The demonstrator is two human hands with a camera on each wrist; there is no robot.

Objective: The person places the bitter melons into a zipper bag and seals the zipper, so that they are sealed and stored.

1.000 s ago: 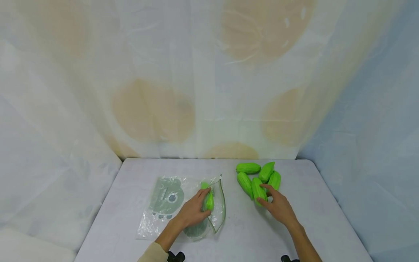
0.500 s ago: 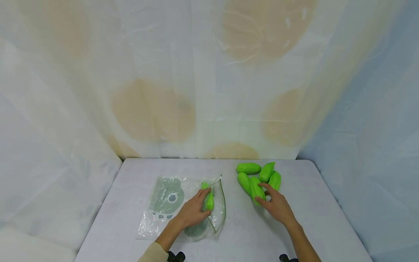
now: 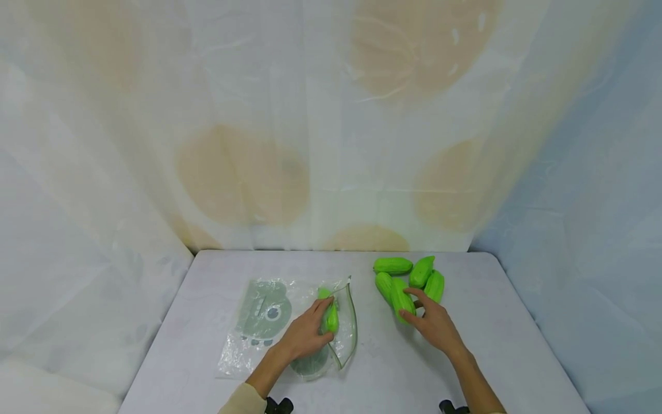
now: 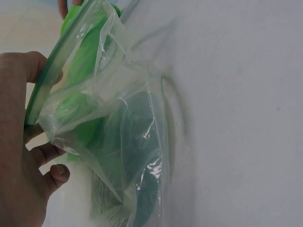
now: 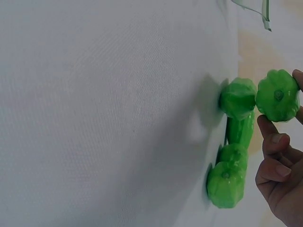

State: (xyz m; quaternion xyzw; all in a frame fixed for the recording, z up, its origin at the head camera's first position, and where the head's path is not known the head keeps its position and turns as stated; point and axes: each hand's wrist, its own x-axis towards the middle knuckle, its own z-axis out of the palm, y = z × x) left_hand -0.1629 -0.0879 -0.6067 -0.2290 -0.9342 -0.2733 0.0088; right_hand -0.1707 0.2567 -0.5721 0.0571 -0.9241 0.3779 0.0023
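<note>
My left hand (image 3: 306,333) grips the mouth of a clear zip bag (image 4: 135,127) lying on the table. In the left wrist view, fingers (image 4: 35,66) curl around the green zip strip. One green ribbed gourd (image 3: 332,320) shows at the bag's opening, partly behind the plastic and the hand. My right hand (image 3: 438,329) pinches another green ribbed gourd (image 3: 401,303) between thumb and fingers, lifted above the table. Seen end-on in the right wrist view, that held gourd (image 5: 278,96) overlaps one of the gourds (image 5: 236,100) on the table.
Several more green gourds (image 3: 393,265) lie grouped at the back right of the white table (image 3: 393,374). The bag bears a green cartoon print (image 3: 265,310). Patterned white curtains (image 3: 331,172) hang behind the table and at both sides.
My right hand has shifted slightly left with the gourd, which now overlaps the gourd beside it more. My left hand and the bag have stayed in place.
</note>
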